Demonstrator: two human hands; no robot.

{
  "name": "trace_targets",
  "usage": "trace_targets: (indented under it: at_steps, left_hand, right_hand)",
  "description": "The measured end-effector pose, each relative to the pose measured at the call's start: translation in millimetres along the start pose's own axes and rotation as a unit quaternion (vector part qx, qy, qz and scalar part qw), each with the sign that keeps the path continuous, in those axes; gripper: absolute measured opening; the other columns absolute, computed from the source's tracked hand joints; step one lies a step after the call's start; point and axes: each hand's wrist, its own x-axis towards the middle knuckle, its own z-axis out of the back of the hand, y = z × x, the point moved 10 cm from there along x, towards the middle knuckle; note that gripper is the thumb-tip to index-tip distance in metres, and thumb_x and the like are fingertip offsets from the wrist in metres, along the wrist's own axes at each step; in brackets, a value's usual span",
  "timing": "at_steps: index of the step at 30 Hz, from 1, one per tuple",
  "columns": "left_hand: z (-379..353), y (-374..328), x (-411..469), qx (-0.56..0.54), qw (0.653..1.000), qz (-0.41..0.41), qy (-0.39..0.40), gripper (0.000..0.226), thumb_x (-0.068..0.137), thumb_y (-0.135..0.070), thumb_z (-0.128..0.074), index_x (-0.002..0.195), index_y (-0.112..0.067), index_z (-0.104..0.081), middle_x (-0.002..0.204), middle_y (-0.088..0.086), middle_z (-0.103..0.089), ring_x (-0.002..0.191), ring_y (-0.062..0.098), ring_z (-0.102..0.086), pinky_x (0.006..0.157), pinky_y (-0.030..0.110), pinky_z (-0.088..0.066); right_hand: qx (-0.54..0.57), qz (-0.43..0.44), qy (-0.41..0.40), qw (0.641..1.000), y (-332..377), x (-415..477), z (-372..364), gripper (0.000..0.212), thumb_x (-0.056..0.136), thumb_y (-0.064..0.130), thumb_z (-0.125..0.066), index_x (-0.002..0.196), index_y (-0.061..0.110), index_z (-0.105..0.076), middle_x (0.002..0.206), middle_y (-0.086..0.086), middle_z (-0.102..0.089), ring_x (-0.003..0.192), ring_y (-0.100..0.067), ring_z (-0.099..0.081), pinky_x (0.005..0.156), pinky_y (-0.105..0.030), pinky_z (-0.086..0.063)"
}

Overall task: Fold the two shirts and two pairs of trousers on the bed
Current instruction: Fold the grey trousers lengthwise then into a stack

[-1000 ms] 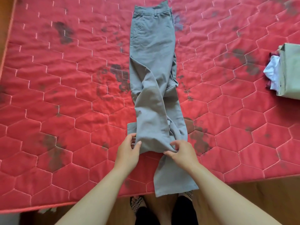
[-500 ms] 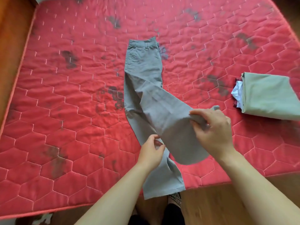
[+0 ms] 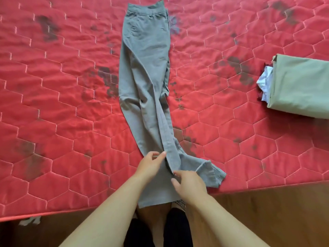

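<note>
Grey trousers (image 3: 146, 72) lie lengthwise on the red quilted bed (image 3: 62, 104), waistband far, legs toward me. One leg runs off the near edge; the other lies over it, its hem (image 3: 211, 175) splayed to the right. My left hand (image 3: 151, 166) rests on the lower leg, a fingertip touching the upper leg's seam. My right hand (image 3: 190, 184) lies on the fabric just right of it with relaxed fingers. A folded olive garment (image 3: 300, 86) tops a pile at the right, with white cloth (image 3: 265, 81) sticking out beneath.
The bed's near edge (image 3: 71, 209) runs across the bottom, with brown wooden floor (image 3: 267, 211) below it. My legs and patterned slippers (image 3: 179, 205) stand against the edge. Dark stains mark the cover in several places.
My right hand had the upper trouser leg lifted to the right; that leg now lies on the bed and the hand has let go. Both hands sit near the hems.
</note>
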Motion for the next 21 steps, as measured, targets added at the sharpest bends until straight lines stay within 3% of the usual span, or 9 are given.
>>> trace_targets:
  at_steps: [4, 7, 9, 10, 12, 14, 16, 18, 21]
  left_hand:
    - [-13, -14, 15, 0.039, 0.999, -0.019, -0.028, 0.052, 0.082, -0.041, -0.067, 0.123, -0.015, -0.049, 0.095, -0.008, -0.059, 0.089, 0.008, -0.056, 0.076, 0.022, -0.042]
    - [-18, -21, 27, 0.027, 0.998, -0.037, -0.051, 0.031, 0.084, -0.026, -0.066, 0.110, -0.014, -0.054, 0.075, -0.012, -0.059, 0.068, 0.001, -0.054, 0.057, 0.011, -0.036]
    - [-16, -21, 32, 0.014, 0.997, -0.048, -0.062, 0.017, 0.084, -0.018, -0.061, 0.100, -0.016, -0.057, 0.073, -0.011, -0.060, 0.066, 0.002, -0.054, 0.054, 0.007, -0.038]
    - [-14, -20, 32, 0.007, 0.996, -0.059, -0.061, 0.012, 0.085, -0.015, -0.058, 0.096, -0.019, -0.058, 0.075, -0.009, -0.061, 0.068, 0.005, -0.056, 0.058, 0.007, -0.041]
    - [-8, -16, 28, -0.016, 0.995, -0.085, -0.053, 0.015, 0.086, -0.010, -0.052, 0.090, -0.024, -0.057, 0.083, -0.006, -0.063, 0.074, 0.011, -0.058, 0.072, 0.024, -0.048]
    - [2, -4, 18, -0.045, 0.994, -0.088, -0.054, 0.021, 0.087, -0.007, -0.048, 0.089, -0.027, -0.056, 0.088, -0.004, -0.064, 0.077, 0.015, -0.059, 0.077, 0.037, -0.050]
    - [16, 11, 10, -0.056, 0.992, -0.086, -0.073, 0.024, 0.088, -0.005, -0.047, 0.091, -0.027, -0.055, 0.090, -0.005, -0.066, 0.082, 0.018, -0.062, 0.079, 0.040, -0.050]
    - [28, 23, 4, -0.036, 0.992, -0.080, -0.090, 0.025, 0.091, -0.006, -0.046, 0.089, -0.030, -0.053, 0.090, -0.009, -0.065, 0.083, 0.019, -0.063, 0.077, 0.036, -0.051]
    - [45, 29, -2, 0.007, 0.988, -0.090, -0.126, 0.022, 0.094, -0.011, -0.045, 0.092, -0.032, -0.051, 0.092, -0.014, -0.062, 0.083, 0.010, -0.060, 0.067, 0.020, -0.043]
  right_hand:
    - [0.087, 0.022, 0.049, 0.995, -11, 15, 8, 0.040, 0.087, 0.020, -0.045, 0.124, 0.029, -0.059, 0.125, 0.008, -0.062, 0.116, -0.012, -0.055, 0.098, -0.032, -0.044]
    - [0.088, 0.021, -0.019, 0.996, -33, 42, 43, 0.033, 0.086, 0.019, -0.049, 0.113, 0.028, -0.065, 0.113, 0.009, -0.067, 0.101, -0.010, -0.062, 0.089, -0.027, -0.047]
    - [0.088, 0.002, -0.071, 0.994, -50, 65, 62, 0.028, 0.086, 0.016, -0.051, 0.107, 0.023, -0.067, 0.104, 0.004, -0.070, 0.093, -0.015, -0.063, 0.078, -0.024, -0.045]
    - [0.097, -0.008, -0.082, 0.992, -56, 78, 65, 0.025, 0.086, 0.015, -0.052, 0.106, 0.020, -0.066, 0.103, 0.002, -0.070, 0.091, -0.017, -0.063, 0.075, -0.024, -0.043]
    - [0.124, -0.008, -0.078, 0.989, -54, 102, 62, 0.022, 0.088, 0.017, -0.055, 0.107, 0.016, -0.065, 0.103, -0.001, -0.069, 0.092, -0.017, -0.062, 0.078, -0.024, -0.043]
    - [0.147, 0.007, -0.043, 0.988, -41, 119, 43, 0.025, 0.088, 0.021, -0.057, 0.112, 0.015, -0.062, 0.107, 0.000, -0.067, 0.095, -0.015, -0.061, 0.080, -0.020, -0.041]
    - [0.132, 0.028, -0.004, 0.991, -22, 129, 19, 0.028, 0.088, 0.025, -0.057, 0.114, 0.015, -0.060, 0.110, -0.001, -0.065, 0.100, -0.018, -0.059, 0.082, -0.023, -0.041]
    - [0.117, 0.034, 0.017, 0.992, -11, 127, 0, 0.010, 0.087, 0.028, -0.057, 0.091, 0.019, -0.059, 0.088, 0.002, -0.063, 0.088, -0.023, -0.057, 0.068, -0.027, -0.035]
    - [0.137, 0.038, -0.028, 0.989, -10, 107, 6, 0.035, 0.085, 0.028, -0.060, 0.060, 0.023, -0.037, 0.057, 0.008, -0.044, 0.063, -0.019, -0.044, 0.055, -0.032, -0.018]
